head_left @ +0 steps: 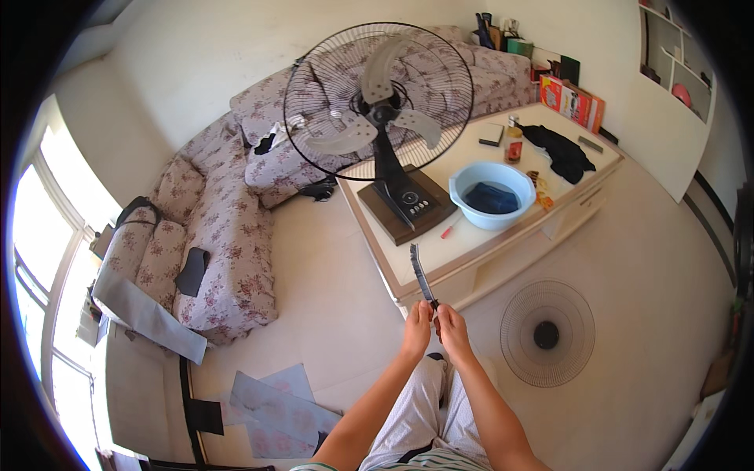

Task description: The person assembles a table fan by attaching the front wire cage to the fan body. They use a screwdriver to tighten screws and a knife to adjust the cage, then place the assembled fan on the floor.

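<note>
The thin dark strip (422, 275) stands up from your fingertips, before the low table's (471, 263) near edge. Your left hand (417, 319) and right hand (452, 323) pinch its lower end together. Behind it stands the fan (378, 102), front grille (547, 333) on the floor.

sofa (228, 235): I see a pink floral print
basin (492, 194): light blue
fan (377, 102): black cage, grey blades
strip (422, 275) I hold: dark

Open floor (330, 259) is left between sofa (212, 235) and low table (471, 251). Forward passage is blocked by the table edge and the fan (377, 102). To the right, a detached fan grille (547, 334) is laid flat on the floor.
</note>
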The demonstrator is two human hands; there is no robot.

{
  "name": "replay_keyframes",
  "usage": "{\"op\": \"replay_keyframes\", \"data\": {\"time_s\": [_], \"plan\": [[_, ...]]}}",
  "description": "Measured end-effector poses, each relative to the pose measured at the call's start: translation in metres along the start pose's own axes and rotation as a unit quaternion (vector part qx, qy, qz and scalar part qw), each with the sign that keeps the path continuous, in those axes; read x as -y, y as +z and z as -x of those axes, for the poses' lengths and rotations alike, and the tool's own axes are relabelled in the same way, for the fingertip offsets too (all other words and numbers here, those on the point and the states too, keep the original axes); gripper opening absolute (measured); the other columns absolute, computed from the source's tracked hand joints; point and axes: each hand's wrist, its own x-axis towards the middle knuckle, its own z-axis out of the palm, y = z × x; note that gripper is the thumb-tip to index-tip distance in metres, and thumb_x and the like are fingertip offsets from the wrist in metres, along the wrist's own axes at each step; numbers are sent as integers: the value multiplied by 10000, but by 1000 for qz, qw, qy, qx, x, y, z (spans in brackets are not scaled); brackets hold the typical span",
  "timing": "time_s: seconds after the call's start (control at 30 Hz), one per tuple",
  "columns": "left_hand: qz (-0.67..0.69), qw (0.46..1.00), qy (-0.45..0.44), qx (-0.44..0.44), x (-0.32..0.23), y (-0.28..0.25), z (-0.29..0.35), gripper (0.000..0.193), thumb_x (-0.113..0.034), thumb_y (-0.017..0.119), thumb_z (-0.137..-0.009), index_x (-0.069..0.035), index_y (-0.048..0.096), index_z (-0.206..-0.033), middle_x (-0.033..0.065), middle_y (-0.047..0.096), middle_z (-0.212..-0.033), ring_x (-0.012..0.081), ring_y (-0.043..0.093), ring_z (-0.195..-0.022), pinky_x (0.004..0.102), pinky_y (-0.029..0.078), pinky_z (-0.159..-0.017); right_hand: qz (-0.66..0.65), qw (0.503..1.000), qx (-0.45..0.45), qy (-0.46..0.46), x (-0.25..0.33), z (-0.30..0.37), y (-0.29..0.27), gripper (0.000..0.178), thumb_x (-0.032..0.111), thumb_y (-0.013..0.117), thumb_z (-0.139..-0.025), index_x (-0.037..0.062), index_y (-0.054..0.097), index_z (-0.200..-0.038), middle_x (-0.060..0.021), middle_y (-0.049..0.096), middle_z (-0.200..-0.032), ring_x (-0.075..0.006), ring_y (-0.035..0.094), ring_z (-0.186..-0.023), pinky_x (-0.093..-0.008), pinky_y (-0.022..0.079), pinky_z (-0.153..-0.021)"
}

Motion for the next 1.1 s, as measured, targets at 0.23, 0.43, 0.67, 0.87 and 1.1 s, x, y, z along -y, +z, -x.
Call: {"op": "replay_keyframes", "data": {"time_s": [0.23, 0.43, 0.67, 0.87, 1.1], "plan": [[52, 998, 29, -13, -17, -26, 2, 323, -281, 444, -967, -39, 462, -754, -26, 388, -682, 67, 343, -657, 231, 329, -578, 64, 997, 16, -42, -3, -8, 24, 285, 251, 425, -966, 53, 554, -807, 58, 403, -546, -33, 357, -459, -214, 281, -405], [84, 995, -5, -60, -30, -37, 0, 456, -337, 449, -963, -92, 405, -580, -57, 318, -561, 49, 269, -547, 237, 238, -479, 88, 995, 28, -39, -1, -16, 47, 239, 202, 456, -944, 5, 587, -907, -33, 493, -616, -95, 438, -570, -268, 382, -533], [94, 994, -37, -42, -21, -31, 1, 474, -354, 396, -978, -84, 390, -589, -51, 318, -566, 71, 283, -541, 249, 273, -487, 77, 996, -18, -36, -13, -9, 41, 240, 225, 465, -946, 27, 597, -913, -15, 487, -616, -83, 429, -522, -250, 351, -474], [-37, 993, 78, 80, 34, 14, -3, 245, -217, 410, -973, -40, 486, -822, 1, 454, -721, 100, 431, -694, 258, 393, -630, -142, 978, -106, 114, 2, 10, -25, 247, 305, 500, -936, 85, 542, -831, 70, 360, -550, -15, 307, -414, -192, 224, -350], [-51, 968, -27, 243, 54, 92, 20, 512, -121, 589, -867, -64, 352, -1316, 65, 467, -1116, 129, 494, -876, 265, 440, -761, -101, 910, -374, 145, -92, 55, -196, 363, 361, 579, -881, 92, 475, -660, 23, 393, -504, -68, 330, -380, -231, 240, -344]]}}
